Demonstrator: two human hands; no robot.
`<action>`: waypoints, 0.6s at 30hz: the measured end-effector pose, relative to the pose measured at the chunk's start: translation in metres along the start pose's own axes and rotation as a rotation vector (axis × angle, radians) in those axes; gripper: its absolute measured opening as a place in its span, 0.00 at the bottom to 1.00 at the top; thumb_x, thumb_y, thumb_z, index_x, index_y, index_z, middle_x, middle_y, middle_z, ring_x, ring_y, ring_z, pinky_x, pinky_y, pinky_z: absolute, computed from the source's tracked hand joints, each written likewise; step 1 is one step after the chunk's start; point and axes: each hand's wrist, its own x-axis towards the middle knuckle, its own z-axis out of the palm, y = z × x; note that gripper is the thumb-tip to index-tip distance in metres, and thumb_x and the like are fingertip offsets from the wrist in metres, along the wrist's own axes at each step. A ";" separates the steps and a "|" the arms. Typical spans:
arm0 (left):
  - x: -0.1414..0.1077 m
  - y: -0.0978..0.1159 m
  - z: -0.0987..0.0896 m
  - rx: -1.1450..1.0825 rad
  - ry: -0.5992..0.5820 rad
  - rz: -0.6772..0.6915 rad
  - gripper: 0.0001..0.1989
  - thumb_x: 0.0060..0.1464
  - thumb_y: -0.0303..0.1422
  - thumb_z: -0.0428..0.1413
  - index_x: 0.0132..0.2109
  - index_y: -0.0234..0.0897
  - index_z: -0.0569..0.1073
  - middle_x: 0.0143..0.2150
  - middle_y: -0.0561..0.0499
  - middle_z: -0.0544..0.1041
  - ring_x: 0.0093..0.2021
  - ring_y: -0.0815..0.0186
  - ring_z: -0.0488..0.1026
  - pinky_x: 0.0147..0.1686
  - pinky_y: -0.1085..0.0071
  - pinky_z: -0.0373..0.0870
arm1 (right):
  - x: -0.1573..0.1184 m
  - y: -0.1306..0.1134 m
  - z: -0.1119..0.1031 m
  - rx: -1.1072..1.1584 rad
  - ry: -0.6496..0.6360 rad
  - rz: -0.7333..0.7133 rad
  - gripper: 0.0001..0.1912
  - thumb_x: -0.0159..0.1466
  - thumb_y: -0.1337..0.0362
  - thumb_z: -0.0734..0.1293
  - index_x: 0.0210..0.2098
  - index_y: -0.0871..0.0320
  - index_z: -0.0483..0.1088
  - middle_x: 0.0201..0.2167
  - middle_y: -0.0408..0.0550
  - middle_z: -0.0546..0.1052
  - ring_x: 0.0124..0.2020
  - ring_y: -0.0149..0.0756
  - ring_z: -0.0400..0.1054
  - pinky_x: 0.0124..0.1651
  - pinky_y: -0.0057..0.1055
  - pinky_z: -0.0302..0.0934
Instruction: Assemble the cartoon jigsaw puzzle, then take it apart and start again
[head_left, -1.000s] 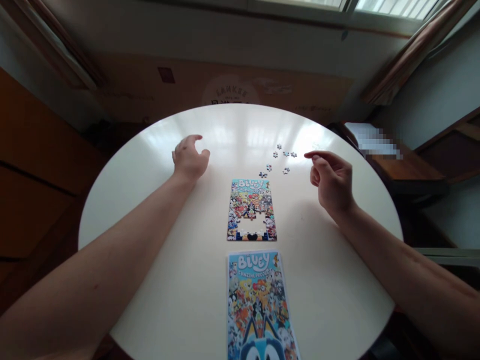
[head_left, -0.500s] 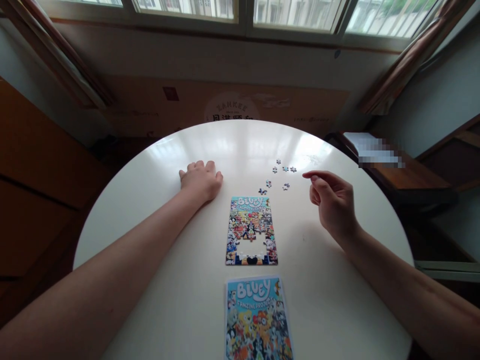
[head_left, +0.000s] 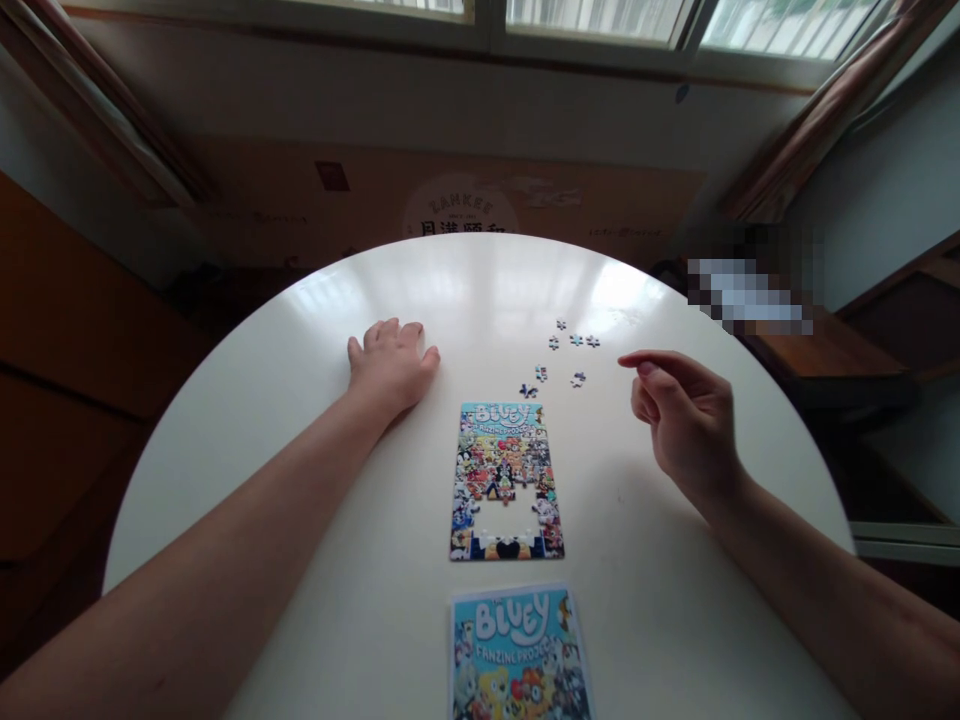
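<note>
Resting palm-down now, left hand has fingers apart; right hand, fingers together, beside loose pieces toward far edge of desk; puzzle gap unfilled.

Tabletop: one open lane at right between puzzle and right hand; obstacles: loose pieces at far end, left hand far left.

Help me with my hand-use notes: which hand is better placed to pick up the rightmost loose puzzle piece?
The right hand, most likely: its extended index finger points toward the rightmost loose piece, close by. The left hand is farther from it.
</note>
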 end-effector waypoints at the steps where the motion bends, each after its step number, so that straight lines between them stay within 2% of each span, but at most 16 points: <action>1: 0.001 -0.001 0.001 -0.015 0.015 0.001 0.26 0.62 0.45 0.44 0.62 0.42 0.67 0.69 0.38 0.62 0.69 0.44 0.55 0.65 0.38 0.48 | 0.000 0.000 0.000 -0.005 0.001 -0.002 0.09 0.64 0.59 0.69 0.39 0.56 0.78 0.16 0.38 0.59 0.18 0.25 0.49 0.19 0.26 0.43; 4: 0.001 -0.002 0.000 -0.081 0.118 0.030 0.24 0.62 0.43 0.47 0.62 0.45 0.67 0.70 0.40 0.60 0.71 0.45 0.52 0.67 0.38 0.45 | 0.000 0.001 -0.001 -0.025 -0.003 -0.016 0.09 0.64 0.59 0.68 0.39 0.55 0.78 0.15 0.38 0.59 0.17 0.25 0.49 0.19 0.26 0.44; 9: 0.000 -0.002 -0.007 -0.171 0.287 0.081 0.20 0.61 0.39 0.50 0.60 0.45 0.68 0.70 0.43 0.61 0.71 0.47 0.52 0.69 0.40 0.44 | 0.002 0.000 -0.002 -0.053 -0.015 -0.018 0.09 0.65 0.59 0.67 0.39 0.55 0.78 0.16 0.39 0.60 0.18 0.26 0.50 0.20 0.26 0.44; 18: -0.006 0.001 -0.016 -0.222 0.398 0.130 0.18 0.60 0.33 0.50 0.57 0.46 0.68 0.68 0.47 0.62 0.69 0.51 0.57 0.71 0.47 0.43 | 0.002 0.000 -0.002 -0.034 -0.009 -0.007 0.09 0.64 0.60 0.68 0.39 0.55 0.78 0.16 0.39 0.60 0.18 0.26 0.49 0.20 0.26 0.43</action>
